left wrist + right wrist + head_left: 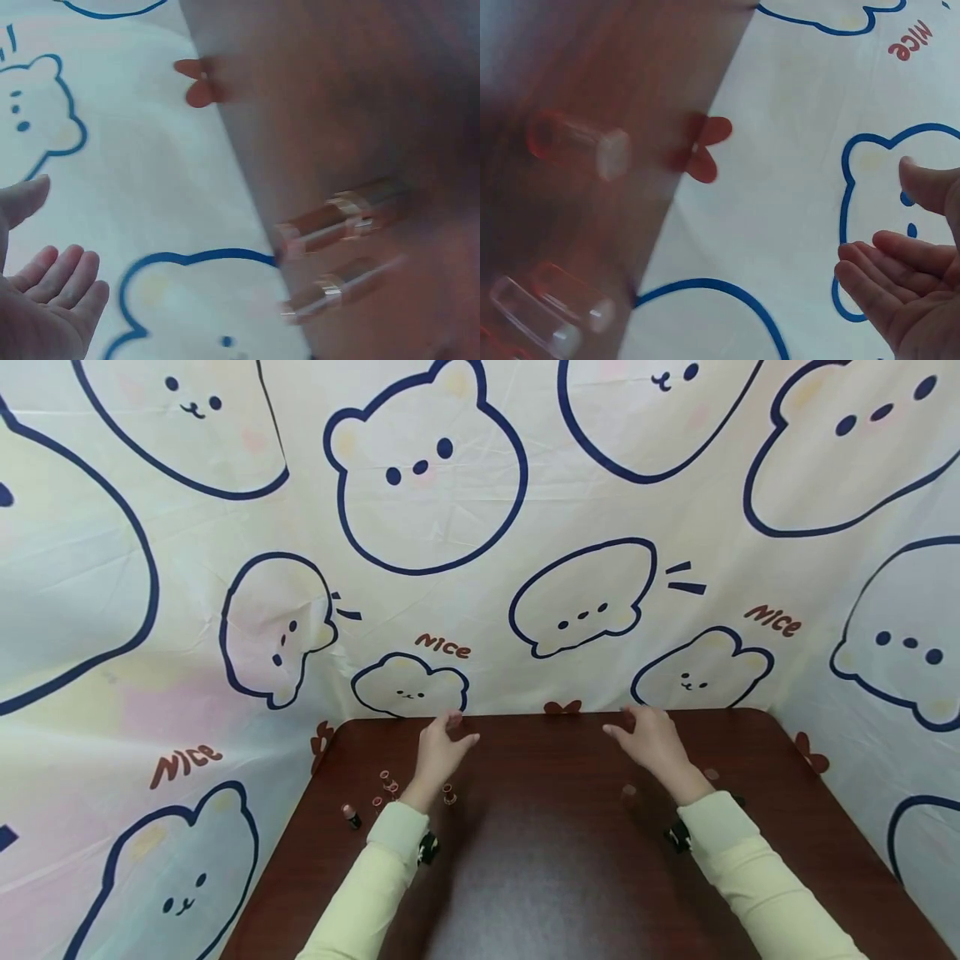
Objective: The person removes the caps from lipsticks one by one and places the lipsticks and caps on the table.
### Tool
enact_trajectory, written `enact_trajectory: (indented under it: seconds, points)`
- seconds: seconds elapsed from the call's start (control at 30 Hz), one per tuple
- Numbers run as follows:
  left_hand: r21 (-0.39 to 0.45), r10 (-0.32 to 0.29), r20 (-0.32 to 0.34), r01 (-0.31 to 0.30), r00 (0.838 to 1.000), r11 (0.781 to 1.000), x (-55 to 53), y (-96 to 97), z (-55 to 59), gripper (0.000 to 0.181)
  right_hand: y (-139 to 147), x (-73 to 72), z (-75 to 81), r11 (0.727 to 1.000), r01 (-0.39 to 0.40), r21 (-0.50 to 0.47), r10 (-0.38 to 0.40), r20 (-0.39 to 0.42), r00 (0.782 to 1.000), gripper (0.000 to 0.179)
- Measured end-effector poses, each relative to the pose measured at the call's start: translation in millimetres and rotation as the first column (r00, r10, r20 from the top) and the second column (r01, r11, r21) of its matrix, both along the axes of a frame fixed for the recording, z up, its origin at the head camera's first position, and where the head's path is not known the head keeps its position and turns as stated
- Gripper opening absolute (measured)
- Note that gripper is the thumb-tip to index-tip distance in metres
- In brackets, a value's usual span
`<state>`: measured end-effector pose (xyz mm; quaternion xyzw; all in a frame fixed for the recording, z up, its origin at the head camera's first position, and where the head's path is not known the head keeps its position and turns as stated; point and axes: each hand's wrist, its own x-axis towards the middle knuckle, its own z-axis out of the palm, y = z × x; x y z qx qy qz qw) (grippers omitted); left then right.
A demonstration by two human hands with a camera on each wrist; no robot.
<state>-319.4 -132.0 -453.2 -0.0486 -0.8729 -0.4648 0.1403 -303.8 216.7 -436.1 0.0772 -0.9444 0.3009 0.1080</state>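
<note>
My left hand (438, 752) is raised over the back left of the table, thumb and fingers apart, holding nothing. Near its wrist stand several small lipstick tubes (350, 816), dark at one end with a shiny ring; part of the group is hidden behind the sleeve. Two blurred tubes (337, 289) show in the left wrist view. On the other side my right hand (654, 745) is also held up with its palm bare and fingers spread. Several clear plastic caps (628, 792) are by the right forearm; in the right wrist view one clear cap (613, 154) appears smeared by motion.
The dark brown table (555, 877) has rounded back corners. A pale curtain (420, 527) printed with blue-outlined bears hangs behind it and along both sides, close to the edges. Dark bands (428, 847) with cameras sit at the wrists.
</note>
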Motion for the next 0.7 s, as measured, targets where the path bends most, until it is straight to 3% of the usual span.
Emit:
enact_trajectory:
  seconds: [0.13,0.27,0.37,0.5,0.7]
  points:
    - [-0.105,-0.058,-0.018,0.056,0.998,0.993,-11.8,10.1,23.8,0.055,-2,-14.4,17.7,0.998,-0.028,0.053,0.029,-0.022,0.999,0.061]
    - [-0.252,-0.11,-0.032,0.098,0.993,0.963,-22.7,18.9,43.4,0.059,-5,-27.6,31.9,0.989,-0.07,0.13,0.077,-0.047,0.996,0.064]
    - [-0.401,-0.146,-0.06,0.11,0.987,0.909,-32.2,24.9,53.9,0.065,-7,-36.3,41.7,0.975,-0.105,0.197,0.12,-0.065,0.991,0.068]
    - [-0.571,-0.194,-0.103,0.101,0.976,0.815,-46.5,31.6,64.3,0.077,-12,-47.6,55.3,0.954,-0.129,0.271,0.155,-0.077,0.985,0.074]
    - [-0.688,-0.21,-0.11,0.078,0.972,0.721,-60.3,39.3,76.9,0.088,-19,-64.3,70.4,0.914,-0.148,0.376,0.177,-0.044,0.983,0.084]
